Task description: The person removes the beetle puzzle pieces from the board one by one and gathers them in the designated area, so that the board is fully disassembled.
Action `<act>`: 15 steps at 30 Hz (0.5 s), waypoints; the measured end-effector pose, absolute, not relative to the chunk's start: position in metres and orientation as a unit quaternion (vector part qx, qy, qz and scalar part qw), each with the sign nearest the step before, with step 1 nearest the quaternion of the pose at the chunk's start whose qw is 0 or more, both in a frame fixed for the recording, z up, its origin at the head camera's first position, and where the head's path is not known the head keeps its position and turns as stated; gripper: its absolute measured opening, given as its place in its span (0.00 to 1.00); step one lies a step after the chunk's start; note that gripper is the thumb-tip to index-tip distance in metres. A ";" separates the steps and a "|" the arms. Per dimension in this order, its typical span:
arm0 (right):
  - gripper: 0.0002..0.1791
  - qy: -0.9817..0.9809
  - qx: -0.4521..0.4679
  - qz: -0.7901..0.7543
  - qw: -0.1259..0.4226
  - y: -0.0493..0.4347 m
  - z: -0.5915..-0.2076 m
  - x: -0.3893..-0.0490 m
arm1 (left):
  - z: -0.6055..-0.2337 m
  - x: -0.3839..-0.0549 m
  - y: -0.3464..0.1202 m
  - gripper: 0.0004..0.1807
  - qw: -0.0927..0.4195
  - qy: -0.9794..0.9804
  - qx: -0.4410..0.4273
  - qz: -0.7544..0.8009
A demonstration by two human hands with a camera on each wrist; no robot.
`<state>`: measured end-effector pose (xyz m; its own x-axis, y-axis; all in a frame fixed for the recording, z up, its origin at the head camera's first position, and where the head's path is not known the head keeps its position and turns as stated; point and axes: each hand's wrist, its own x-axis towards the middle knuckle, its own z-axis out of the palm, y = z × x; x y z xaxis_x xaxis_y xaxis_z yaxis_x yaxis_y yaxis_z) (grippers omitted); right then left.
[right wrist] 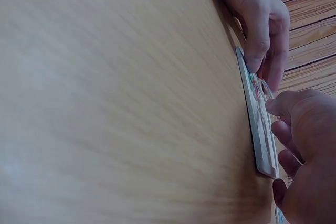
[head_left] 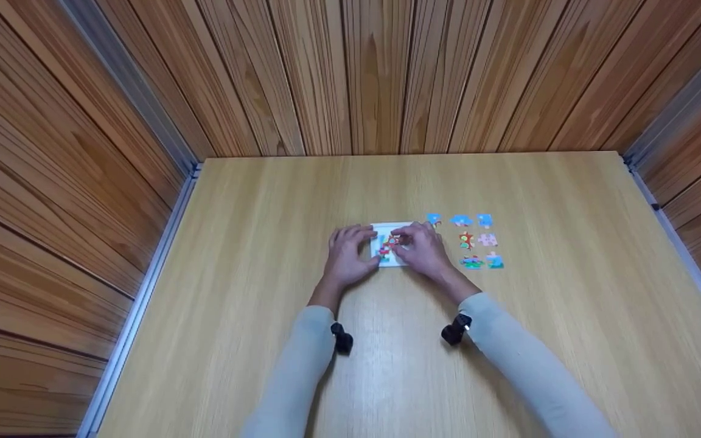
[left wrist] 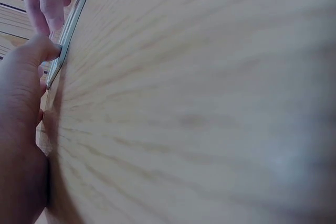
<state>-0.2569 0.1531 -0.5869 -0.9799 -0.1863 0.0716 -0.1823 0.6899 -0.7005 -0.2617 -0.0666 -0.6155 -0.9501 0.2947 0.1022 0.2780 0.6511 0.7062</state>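
A white puzzle tray (head_left: pixel 394 261) lies between the two hands, with colourful jigsaw pieces (head_left: pixel 384 250) in its left part. My left hand (head_left: pixel 347 254) holds the tray by its left side, thumb at the near edge and fingers by the far left corner. Over the tray, the thumb and forefinger of my right hand (head_left: pixel 426 249) pinch a red-patterned jigsaw piece (head_left: pixel 392 240). In the right wrist view the tray (right wrist: pixel 254 124) appears edge-on, and the right fingers partly hide the piece.
Several loose jigsaw pieces lie in rough rows right of the tray, among them a blue one (head_left: pixel 461 220), a pink one (head_left: pixel 488 239) and a red and yellow one (head_left: pixel 466 241). Wood-panelled walls (head_left: pixel 375 79) bound the wooden table (head_left: pixel 302 188) at the back and sides.
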 end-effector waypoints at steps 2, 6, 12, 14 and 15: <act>0.19 0.917 -0.100 -0.385 0.000 0.157 -0.587 -0.256 | -0.615 -0.262 -0.067 0.34 0.011 0.909 0.157 0.386; 0.19 0.915 -0.102 -0.389 -0.012 0.164 -0.586 -0.256 | -0.614 -0.262 -0.066 0.32 0.004 0.908 0.161 0.386; 0.17 0.911 -0.104 -0.398 -0.031 0.175 -0.586 -0.255 | -0.615 -0.261 -0.065 0.30 0.008 0.906 0.160 0.391; 0.17 0.910 -0.105 -0.399 -0.036 0.179 -0.585 -0.255 | -0.615 -0.261 -0.065 0.29 0.013 0.906 0.156 0.393; 0.18 0.910 -0.106 -0.400 -0.039 0.181 -0.584 -0.255 | -0.615 -0.260 -0.066 0.28 0.014 0.906 0.154 0.394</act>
<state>-0.2546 0.1815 -0.5839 -0.9745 -0.1623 0.1552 -0.2241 0.6576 -0.7193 -0.2604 -0.0656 -0.6150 -0.9519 0.2910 0.0961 0.2687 0.6417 0.7184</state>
